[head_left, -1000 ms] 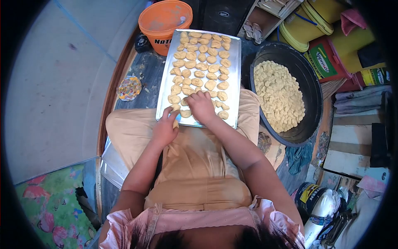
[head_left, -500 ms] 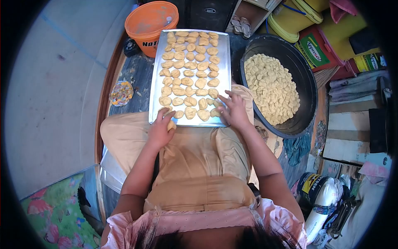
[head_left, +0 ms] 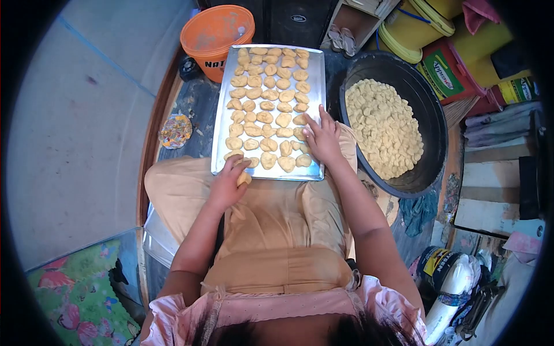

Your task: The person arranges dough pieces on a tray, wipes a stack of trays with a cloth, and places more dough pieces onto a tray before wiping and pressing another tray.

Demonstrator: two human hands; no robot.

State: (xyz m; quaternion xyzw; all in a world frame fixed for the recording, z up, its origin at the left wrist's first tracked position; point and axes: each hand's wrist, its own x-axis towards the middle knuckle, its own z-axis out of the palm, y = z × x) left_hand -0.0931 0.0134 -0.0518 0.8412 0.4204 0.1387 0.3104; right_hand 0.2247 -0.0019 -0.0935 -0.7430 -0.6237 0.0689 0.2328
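Note:
A silver baking tray (head_left: 221, 130) rests across my lap, covered with rows of small yellowish dough pieces (head_left: 287, 164). My left hand (head_left: 226, 185) is at the tray's near left corner. Its fingers curl round a lump of dough (head_left: 244, 178), while the fingertips reach over the rim by the front row. On the right side of the tray, my right hand (head_left: 326, 138) has its fingers spread, with the fingertips at the dough pieces in the outermost column. Beside my right knee, a large black tub (head_left: 431, 106) holds a heap of similar dough lumps (head_left: 384, 127).
An orange bucket (head_left: 214, 52) stands behind the tray's far left corner. Left of the tray lies a round multicoloured mat (head_left: 175, 131). Yellow buckets (head_left: 418, 26) are stacked at the back right, and a dark cloth (head_left: 418, 214) lies below the tub.
My right hand has moved up along the tray's right edge, away from the front corner pieces. My left hand stays at the near left corner with its dough. The whole view has shifted slightly.

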